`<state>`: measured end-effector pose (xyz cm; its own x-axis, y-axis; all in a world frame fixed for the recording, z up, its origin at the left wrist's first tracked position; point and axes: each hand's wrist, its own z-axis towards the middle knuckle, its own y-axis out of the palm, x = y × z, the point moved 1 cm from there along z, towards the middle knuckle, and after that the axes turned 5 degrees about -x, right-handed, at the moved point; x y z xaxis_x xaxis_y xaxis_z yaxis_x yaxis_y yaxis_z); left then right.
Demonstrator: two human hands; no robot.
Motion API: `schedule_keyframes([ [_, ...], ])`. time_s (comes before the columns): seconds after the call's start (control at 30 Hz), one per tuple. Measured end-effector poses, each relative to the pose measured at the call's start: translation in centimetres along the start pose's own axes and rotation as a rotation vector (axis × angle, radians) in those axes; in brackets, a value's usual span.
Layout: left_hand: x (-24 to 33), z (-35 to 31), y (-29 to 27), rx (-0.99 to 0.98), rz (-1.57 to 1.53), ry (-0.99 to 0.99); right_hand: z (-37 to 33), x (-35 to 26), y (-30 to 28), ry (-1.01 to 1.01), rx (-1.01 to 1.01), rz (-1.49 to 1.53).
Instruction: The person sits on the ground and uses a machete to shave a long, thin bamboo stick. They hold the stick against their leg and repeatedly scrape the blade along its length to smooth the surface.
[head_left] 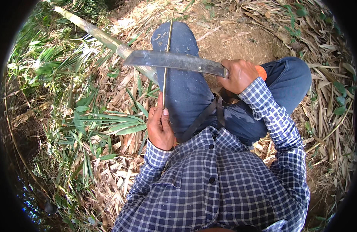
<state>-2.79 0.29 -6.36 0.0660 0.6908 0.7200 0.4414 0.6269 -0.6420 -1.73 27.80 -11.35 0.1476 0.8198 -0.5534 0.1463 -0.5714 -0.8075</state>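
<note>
My right hand is closed round the orange handle of a machete, whose long dark blade points left across my thigh. Under the blade runs a thin bamboo strip, lying lengthwise along my left thigh and past the knee. The near end of that strip sits in my left hand, pinched between thumb and fingers. The blade crosses the strip near the knee; whether it touches cannot be made out. Small shavings cling to the denim on my knee.
A thick bamboo pole slants from the far left to beside my left leg. Green leaves and dry bamboo litter cover the ground at left. Bare brown soil shows ahead, with more dry leaves at right.
</note>
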Motion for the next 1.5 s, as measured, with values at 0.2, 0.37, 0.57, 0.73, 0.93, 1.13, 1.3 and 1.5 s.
schedule_keyframes([
  [0.2,-0.9,-0.4,0.1,0.018,0.024,0.041,-0.5,-0.6,0.4,-0.129,-0.007,-0.054],
  [0.37,-0.3,-0.4,-0.3,0.0,0.001,-0.014,3.0,1.8,-0.5,0.113,0.017,-0.035],
  [0.57,-1.5,-0.9,0.2,0.034,-0.022,0.042,2.3,1.0,-1.0,0.012,-0.083,-0.067],
  [0.73,-1.0,-0.5,0.0,0.003,-0.012,0.01,6.0,3.8,-1.1,0.152,0.184,-0.066],
  [0.93,-1.0,-0.3,0.1,-0.046,-0.134,-0.041,1.2,1.3,-0.2,-0.005,0.056,0.009],
  [1.13,-3.7,-0.4,1.1,-0.02,-0.249,-0.036,-2.3,-0.7,0.8,-0.188,-0.055,0.033],
  [1.3,-2.4,0.2,0.4,0.022,-0.576,-0.254,-0.9,-1.0,0.8,-0.194,-0.045,0.007],
  [1.5,-1.2,-0.4,0.4,-0.052,-0.681,-0.359,-1.5,-1.3,1.5,-0.263,-0.045,0.013],
])
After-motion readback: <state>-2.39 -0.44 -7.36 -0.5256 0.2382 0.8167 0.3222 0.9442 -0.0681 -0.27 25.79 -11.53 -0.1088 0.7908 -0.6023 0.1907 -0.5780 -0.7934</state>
